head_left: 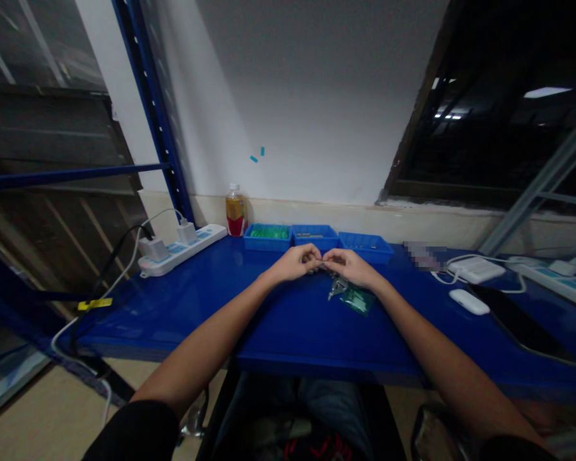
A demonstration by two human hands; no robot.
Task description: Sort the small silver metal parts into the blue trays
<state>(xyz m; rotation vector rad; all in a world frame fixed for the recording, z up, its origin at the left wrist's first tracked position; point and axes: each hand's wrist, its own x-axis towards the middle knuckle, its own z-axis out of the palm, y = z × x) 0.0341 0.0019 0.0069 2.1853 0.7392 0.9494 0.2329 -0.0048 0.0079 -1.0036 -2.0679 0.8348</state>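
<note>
My left hand [299,262] and my right hand [349,266] meet fingertip to fingertip above the middle of the blue table. Both are pinched closed around something small and dark that I cannot make out. Just below my right hand lie small metal parts [336,287] in a loose cluster. Beside them is a green plastic bag [358,299], partly under my right wrist. Behind the hands stand a blue bin with green packets [267,237], a middle blue bin [313,237] and a right blue bin [365,246] with a few small pieces inside.
A drink bottle [236,210] stands against the wall by a white power strip [185,249] with plugged-in chargers. To the right lie a white earphone case [469,301], a black phone [528,323], a white adapter [476,269] and another power strip [561,283]. Cables hang over the left edge.
</note>
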